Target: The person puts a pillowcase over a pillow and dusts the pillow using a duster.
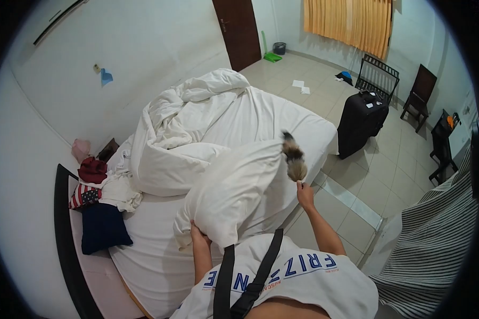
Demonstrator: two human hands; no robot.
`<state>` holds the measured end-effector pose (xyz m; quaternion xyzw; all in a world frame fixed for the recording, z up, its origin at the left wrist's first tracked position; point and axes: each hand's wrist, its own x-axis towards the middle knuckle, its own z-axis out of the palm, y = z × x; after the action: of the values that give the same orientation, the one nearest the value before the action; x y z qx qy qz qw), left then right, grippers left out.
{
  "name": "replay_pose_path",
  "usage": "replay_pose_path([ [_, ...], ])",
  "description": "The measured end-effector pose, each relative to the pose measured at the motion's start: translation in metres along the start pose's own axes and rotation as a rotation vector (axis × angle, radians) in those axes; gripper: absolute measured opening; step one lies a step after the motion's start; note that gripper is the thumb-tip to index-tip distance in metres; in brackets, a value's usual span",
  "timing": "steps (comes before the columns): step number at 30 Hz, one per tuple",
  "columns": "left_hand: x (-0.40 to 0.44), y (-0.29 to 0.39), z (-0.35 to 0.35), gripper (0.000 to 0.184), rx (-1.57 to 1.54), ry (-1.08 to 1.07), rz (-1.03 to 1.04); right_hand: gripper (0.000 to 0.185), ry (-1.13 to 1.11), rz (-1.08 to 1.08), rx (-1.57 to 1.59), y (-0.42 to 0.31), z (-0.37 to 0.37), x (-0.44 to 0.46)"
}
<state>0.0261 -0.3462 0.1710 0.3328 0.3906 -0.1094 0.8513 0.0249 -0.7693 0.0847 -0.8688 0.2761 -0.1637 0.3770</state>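
A large white pillow (231,183) lies tilted across the bed in front of me. My left hand (199,234) is closed on its near left edge, with some fingers hidden by the fabric. In my right hand (305,194) is a brown, black and tan feather duster (294,158), gripped at its near end. Its fluffy head points away from me, beside the pillow's far right corner. Beyond the pillow, a bunched white duvet (183,114) rests on the white bed sheet (298,119).
A navy cushion (105,228) and crumpled clothes (93,170) lie by the dark headboard (72,234). Right of the bed stand a black suitcase (362,122), a metal rack (378,77) and a wooden chair (419,95). A striped curtain (431,234) hangs at right.
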Motion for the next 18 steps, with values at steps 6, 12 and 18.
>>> replay_pose_path([
  [6,0.021,-0.019,-0.035,0.07,0.11,-0.141,0.091,0.033,-0.137,-0.31,0.15,-0.119,-0.065,-0.059],
  [12,-0.001,-0.049,-0.081,0.075,0.432,-0.385,0.616,0.033,-0.363,-0.93,-0.232,-0.109,-0.041,-0.098],
  [18,0.048,-0.057,-0.095,0.086,0.266,0.06,0.178,0.043,-0.144,-0.022,-0.154,0.027,0.006,-0.051],
])
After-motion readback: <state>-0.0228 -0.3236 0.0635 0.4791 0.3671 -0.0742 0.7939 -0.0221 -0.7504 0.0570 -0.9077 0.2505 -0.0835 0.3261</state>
